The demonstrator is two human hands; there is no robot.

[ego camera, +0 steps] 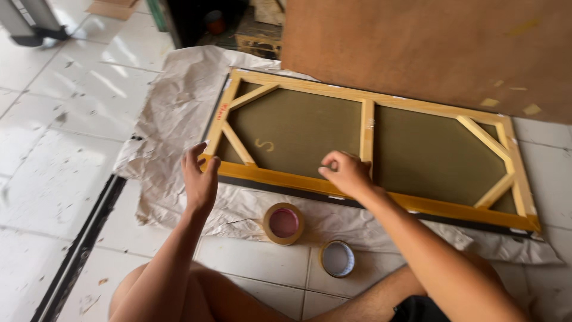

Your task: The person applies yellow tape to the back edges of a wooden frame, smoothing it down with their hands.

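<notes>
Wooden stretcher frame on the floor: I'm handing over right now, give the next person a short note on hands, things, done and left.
Left hand: open, fingers at the near-left corner of the wooden stretcher frame with dark canvas, face down.
Right hand: fingertips pinched on the near rail by the centre bar; whether it holds anything cannot be told.
Frame lies on crumpled whitish paper over white floor tiles.
Two brown tape rolls lie near the knees.
Done: near rail looks glossy, possibly taped.
Left: other rails appear bare.
</notes>
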